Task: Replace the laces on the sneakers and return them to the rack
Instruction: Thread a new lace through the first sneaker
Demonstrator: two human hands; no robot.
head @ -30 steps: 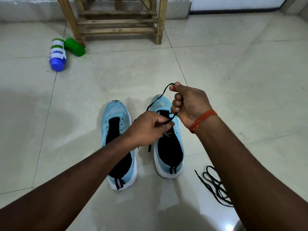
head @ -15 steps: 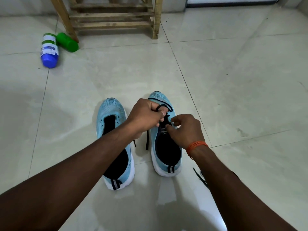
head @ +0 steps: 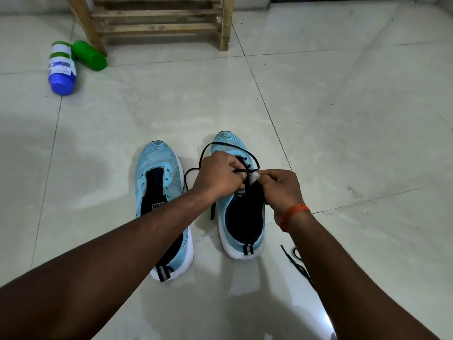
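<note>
In the head view, the black lace (head: 228, 144) is gripped in the curled left hand (head: 218, 176) and pinched by the right hand (head: 279, 190) at an eyelet of the right sneaker (head: 225, 138), presumably so its tip can be fed through (slack is looped over the toe). The left sneaker (head: 157, 160) is left unlaced alongside; a spare lace (head: 297, 266) lies near, the rack (head: 159, 28) well beyond

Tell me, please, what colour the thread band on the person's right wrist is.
The band is orange, seen best in the head view.
</note>
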